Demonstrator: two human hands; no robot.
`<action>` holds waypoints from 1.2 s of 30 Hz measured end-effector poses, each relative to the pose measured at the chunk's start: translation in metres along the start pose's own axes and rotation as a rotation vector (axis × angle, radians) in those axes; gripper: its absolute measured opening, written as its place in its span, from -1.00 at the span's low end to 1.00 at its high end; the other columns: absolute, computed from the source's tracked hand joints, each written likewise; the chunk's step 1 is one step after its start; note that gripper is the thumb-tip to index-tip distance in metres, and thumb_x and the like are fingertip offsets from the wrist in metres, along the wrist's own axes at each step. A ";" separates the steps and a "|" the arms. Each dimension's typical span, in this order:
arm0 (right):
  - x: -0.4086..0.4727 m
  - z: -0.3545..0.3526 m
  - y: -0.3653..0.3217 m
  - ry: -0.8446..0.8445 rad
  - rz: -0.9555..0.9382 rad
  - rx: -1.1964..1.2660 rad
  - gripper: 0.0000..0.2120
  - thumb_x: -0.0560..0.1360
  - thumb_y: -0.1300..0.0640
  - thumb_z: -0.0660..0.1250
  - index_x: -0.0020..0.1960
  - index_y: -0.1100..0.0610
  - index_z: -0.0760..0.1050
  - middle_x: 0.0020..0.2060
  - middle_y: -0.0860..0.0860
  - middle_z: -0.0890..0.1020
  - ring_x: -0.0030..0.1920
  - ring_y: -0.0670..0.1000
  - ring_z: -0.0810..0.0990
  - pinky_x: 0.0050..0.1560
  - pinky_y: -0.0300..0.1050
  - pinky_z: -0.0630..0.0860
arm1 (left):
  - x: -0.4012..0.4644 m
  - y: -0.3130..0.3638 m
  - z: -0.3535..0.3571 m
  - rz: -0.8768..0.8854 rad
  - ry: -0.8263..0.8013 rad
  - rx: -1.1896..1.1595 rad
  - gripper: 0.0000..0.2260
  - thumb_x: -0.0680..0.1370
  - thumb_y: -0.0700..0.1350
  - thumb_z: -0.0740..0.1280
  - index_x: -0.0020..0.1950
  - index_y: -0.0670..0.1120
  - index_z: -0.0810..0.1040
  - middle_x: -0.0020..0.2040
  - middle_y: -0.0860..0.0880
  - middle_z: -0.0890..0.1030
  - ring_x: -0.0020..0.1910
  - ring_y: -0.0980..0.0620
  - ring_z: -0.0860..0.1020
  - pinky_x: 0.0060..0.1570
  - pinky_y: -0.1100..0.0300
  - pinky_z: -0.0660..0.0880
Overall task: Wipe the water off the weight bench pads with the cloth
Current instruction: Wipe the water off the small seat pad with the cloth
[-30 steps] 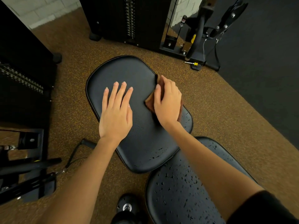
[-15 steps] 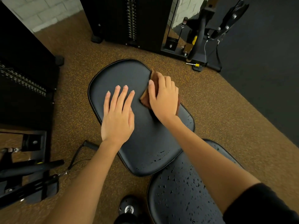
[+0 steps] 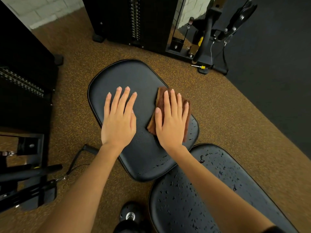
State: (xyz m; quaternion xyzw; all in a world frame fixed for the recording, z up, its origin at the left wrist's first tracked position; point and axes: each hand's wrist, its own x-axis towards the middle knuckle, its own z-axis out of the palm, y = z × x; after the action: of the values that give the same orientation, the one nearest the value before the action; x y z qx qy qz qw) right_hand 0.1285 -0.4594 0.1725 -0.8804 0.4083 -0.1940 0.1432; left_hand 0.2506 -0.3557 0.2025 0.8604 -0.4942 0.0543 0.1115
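Head view: both hands flat on the far black padded vinyl bench pad [image 3: 134, 78].
Right hand [image 3: 171, 121] presses the folded brown terry cloth [image 3: 160, 98] at the pad's right edge, fingers straight and together; left hand [image 3: 118, 121] rests with fingers slightly spread; droplets bead the near black pad [image 3: 193, 199].

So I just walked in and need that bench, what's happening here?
A person is wiping water off the pads. The right hand presses a brown cloth flat on the far pad, the left hand rests beside it. The near pad is covered in droplets.
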 end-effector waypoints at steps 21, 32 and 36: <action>-0.040 -0.017 0.018 -0.114 -0.249 0.102 -0.52 0.67 0.00 0.12 0.55 0.13 0.26 0.56 0.05 0.25 0.59 0.09 0.08 0.56 0.23 -0.02 | -0.001 0.002 0.001 0.005 -0.005 0.016 -0.57 0.64 -0.14 -0.02 0.52 -0.17 0.22 0.52 -0.21 0.26 0.54 -0.20 0.14 0.50 -0.18 0.05; -0.061 -0.031 0.062 -0.109 -0.126 0.070 -0.51 0.67 -0.04 0.09 0.55 0.10 0.25 0.56 0.03 0.23 0.59 0.05 0.07 0.56 0.22 -0.01 | -0.015 0.031 0.009 0.209 -0.082 0.071 -0.54 0.67 -0.04 -0.03 0.58 -0.12 0.12 0.58 -0.13 0.14 0.57 -0.12 0.06 0.49 -0.25 -0.02; -0.043 -0.020 0.049 -0.018 0.056 0.070 -0.50 0.67 -0.06 0.04 0.55 0.09 0.25 0.55 0.02 0.26 0.58 0.05 0.11 0.55 0.23 0.02 | -0.018 0.035 0.014 0.207 -0.102 0.106 -0.52 0.68 -0.02 -0.07 0.59 -0.12 0.04 0.59 -0.14 0.08 0.57 -0.13 0.02 0.50 -0.24 -0.03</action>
State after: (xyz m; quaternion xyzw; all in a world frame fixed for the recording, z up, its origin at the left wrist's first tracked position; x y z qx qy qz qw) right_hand 0.0615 -0.4589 0.1599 -0.8648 0.4245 -0.1961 0.1829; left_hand 0.2106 -0.3609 0.1901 0.8112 -0.5819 0.0477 0.0341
